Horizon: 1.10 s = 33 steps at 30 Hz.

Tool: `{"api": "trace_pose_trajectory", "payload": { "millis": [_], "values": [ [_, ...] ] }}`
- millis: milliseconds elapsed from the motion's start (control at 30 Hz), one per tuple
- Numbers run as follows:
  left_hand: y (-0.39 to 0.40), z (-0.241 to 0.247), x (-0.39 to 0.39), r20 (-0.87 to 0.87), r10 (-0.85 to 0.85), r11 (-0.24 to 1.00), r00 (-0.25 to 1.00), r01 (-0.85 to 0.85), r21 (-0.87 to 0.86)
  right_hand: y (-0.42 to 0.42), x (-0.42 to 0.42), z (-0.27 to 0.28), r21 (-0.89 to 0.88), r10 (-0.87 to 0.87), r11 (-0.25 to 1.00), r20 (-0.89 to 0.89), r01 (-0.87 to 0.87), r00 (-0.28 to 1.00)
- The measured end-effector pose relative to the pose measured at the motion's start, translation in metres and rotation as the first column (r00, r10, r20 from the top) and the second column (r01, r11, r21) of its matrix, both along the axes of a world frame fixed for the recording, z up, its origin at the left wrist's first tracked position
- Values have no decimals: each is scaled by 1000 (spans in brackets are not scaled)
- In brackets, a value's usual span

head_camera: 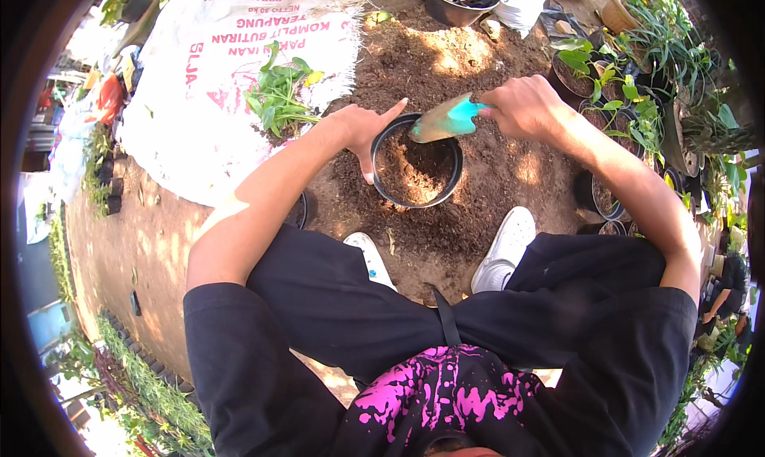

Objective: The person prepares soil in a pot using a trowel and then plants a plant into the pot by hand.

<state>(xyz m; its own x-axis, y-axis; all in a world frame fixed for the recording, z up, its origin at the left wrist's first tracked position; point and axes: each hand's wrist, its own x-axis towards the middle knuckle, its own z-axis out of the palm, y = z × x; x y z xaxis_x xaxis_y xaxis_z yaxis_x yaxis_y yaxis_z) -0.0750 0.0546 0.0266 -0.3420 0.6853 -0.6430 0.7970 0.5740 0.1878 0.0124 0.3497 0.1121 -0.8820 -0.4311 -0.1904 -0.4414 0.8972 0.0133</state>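
A round black plastic pot [459, 167] stands on loose dark soil [412, 230] in front of me, with soil inside it. My left hand [358, 131] is spread at the pot's left rim, thumb and forefinger apart; whether it presses on the rim I cannot tell. My right hand [520, 107] grips the handle of a turquoise garden trowel [448, 119]. The trowel's soil-smeared blade reaches over the pot's upper rim, its tip above the opening. Leafy green seedlings [278, 98] lie on a white woven sack [179, 122] left of the pot.
Potted plants [633, 110] crowd the right side. A black bucket [460, 6] stands beyond the soil, beside a white bag [520, 3]. Another black pot [302, 212] is partly hidden by my left arm. My white shoes [508, 242] flank the near soil. A person [729, 289] is at the far right.
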Motion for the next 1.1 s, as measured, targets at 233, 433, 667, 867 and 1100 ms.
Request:
{"api": "trace_pose_trajectory", "payload": {
  "millis": [233,433,667,867,1100],
  "values": [
    [3,-1,2,-12,-13,1000,1000,13,6,-33,42,40,173,-150,979,256,108,955],
    [4,1,2,-17,-20,999,1000,19,-31,-44,38,39,75,-155,987,228,142,961],
    [6,3,4,-42,-35,999,999,34,-23,-46,33,29,151,-169,984,602,96,781],
    [-1,-1,0,8,-22,999,1000,22,50,-62,23,42,98,-279,958,557,271,782],
    [0,-6,-1,-20,-58,991,998,60,116,-54,23,26,-14,-127,988,485,153,865]
  ]
}}
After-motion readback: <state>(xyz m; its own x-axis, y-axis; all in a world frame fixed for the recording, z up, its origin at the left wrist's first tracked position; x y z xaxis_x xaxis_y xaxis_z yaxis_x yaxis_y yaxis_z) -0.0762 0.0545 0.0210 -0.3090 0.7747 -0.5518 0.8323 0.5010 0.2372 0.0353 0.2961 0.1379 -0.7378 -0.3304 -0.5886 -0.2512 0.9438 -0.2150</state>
